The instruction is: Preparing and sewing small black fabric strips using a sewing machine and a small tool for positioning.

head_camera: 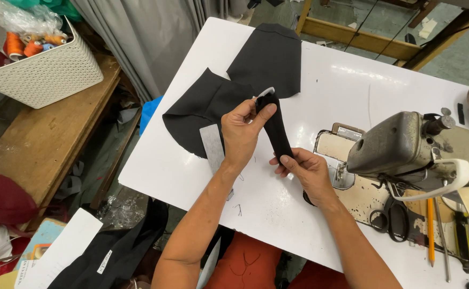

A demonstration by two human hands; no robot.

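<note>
Both hands hold one narrow black fabric strip (276,128) above the white table (191,160): right hand (306,170) pinches its lower end, left hand (242,134) grips its top (thumb pressed on). Behind lie black cut pieces (245,80); a sewing machine (406,144) stands right.

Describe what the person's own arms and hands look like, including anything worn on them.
Both forearms are bare from the bottom edge of the view to the wrists, with no sleeves in sight. The left hand and the right hand wear no gloves, and no watch, bracelet or ring shows on either. The fingers are uncovered, with short nails.
</note>
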